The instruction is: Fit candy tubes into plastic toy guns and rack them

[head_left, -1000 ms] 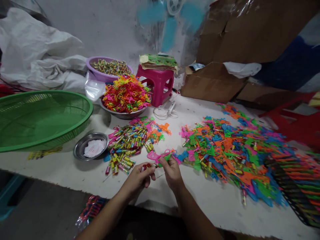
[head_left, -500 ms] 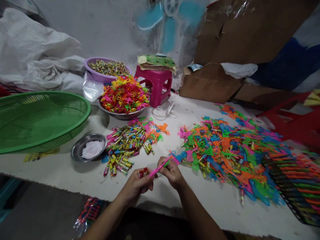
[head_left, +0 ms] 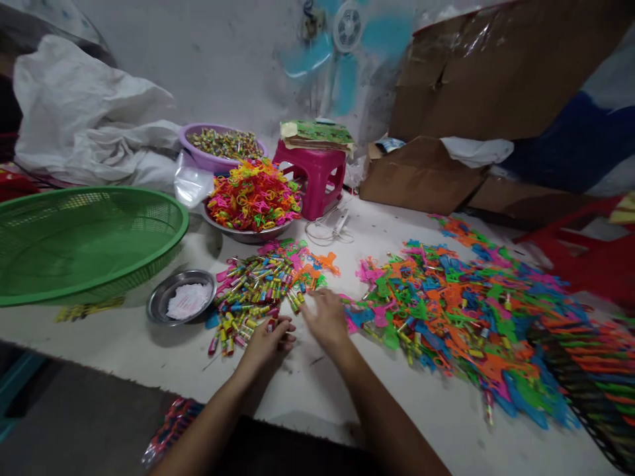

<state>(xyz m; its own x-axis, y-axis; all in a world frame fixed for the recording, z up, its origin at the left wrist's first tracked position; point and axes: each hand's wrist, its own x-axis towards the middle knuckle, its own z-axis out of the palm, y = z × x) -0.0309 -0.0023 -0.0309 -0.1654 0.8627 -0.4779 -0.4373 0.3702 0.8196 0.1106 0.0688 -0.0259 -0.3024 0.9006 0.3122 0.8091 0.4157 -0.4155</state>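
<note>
My left hand [head_left: 268,344] is curled at the near edge of a pile of small yellow-labelled tubes [head_left: 253,284], with a small red-capped piece between its fingers. Just to its right, my right hand [head_left: 325,317] reaches over the table, fingers apart and slightly blurred, holding nothing that shows. Its fingertips are near a few tubes and flat orange and green plastic pieces [head_left: 311,272]. Right of that hand spreads a large heap of colourful plastic pieces [head_left: 446,297], some with tubes attached.
A steel bowl of white slips [head_left: 159,301] and a green basket [head_left: 169,241] stand left. Behind are a heaped bowl [head_left: 248,235], a purple basin [head_left: 188,142], a pink stool [head_left: 317,175], a fan [head_left: 347,30] and cardboard boxes [head_left: 421,175]. A black rack [head_left: 570,390] lies right.
The pink piece that was between my hands is gone from them. My right hand has opened and moved slightly up and left; my left hand has moved left toward the tubes.
</note>
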